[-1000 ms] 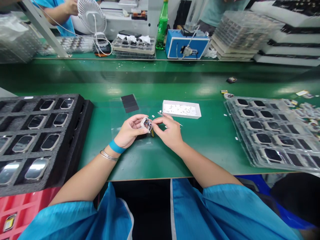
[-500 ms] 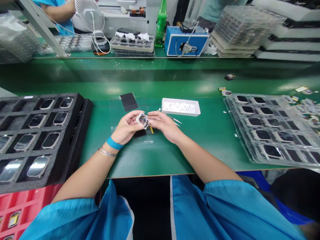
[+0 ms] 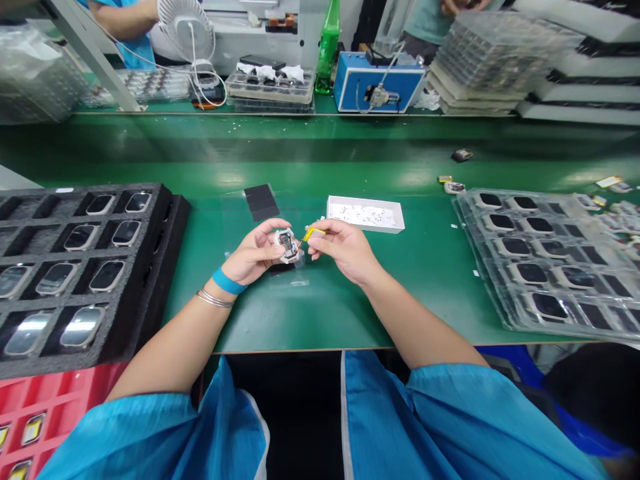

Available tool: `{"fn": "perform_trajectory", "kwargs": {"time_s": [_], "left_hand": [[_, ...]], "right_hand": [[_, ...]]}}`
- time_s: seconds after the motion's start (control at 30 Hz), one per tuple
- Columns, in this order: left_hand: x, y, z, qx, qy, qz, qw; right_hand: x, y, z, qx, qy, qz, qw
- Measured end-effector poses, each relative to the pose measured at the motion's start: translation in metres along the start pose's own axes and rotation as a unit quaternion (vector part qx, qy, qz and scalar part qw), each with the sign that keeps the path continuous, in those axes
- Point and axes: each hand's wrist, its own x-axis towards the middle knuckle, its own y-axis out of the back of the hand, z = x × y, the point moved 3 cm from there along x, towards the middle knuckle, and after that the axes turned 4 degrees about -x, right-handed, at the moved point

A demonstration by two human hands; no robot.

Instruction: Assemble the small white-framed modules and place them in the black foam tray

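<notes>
Yellow strip [image 3: 314, 233], thin and light, is pinched at one end in the right hand [image 3: 345, 250], just beside the watch body [image 3: 287, 245]. The left hand [image 3: 255, 253] curls around that body, with thumb and fingers gripping its edges, above the bench [image 3: 260, 320]. The body is a small, pale rectangular frame with dark, densely packed innards exposed. It looks stiff but fragile, so its outer rim seems the safest hold, away from the open centre. The strip looks soft, bendable and slight enough to slip from a loose pinch. Behind the hands sits a white box [image 3: 390, 227], with a black foam tray [image 3: 165, 227] to the left and a clear plastic tray [image 3: 465, 227] to the right.
</notes>
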Motion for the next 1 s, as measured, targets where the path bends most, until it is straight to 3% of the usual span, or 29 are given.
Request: {"fn": "perform_trajectory", "kwargs": {"time_s": [0.27,0.53,0.63,0.83,0.9,1.0], "left_hand": [[0.001,-0.006,-0.011,0.003,0.108,-0.05,0.993],[0.006,-0.01,-0.019,0.02,0.102,0.01,0.995],[0.008,-0.012,-0.022,0.038,0.103,0.041,0.993],[0.01,0.0,-0.011,0.039,0.104,0.122,0.986],[0.009,0.009,-0.001,0.033,0.094,0.154,0.983],[0.007,0.021,0.01,0.023,0.104,0.16,0.981]], "right_hand": [[-0.004,0.001,-0.004,-0.151,0.12,0.016,0.981],[-0.006,-0.002,-0.003,-0.345,0.219,0.035,0.912],[-0.003,-0.003,0.002,-0.36,0.201,0.036,0.911],[0.012,0.005,0.024,-0.274,0.087,0.072,0.955],[0.015,0.005,0.029,-0.315,0.068,0.056,0.945],[0.015,-0.004,0.035,-0.423,0.065,-0.02,0.904]]}}
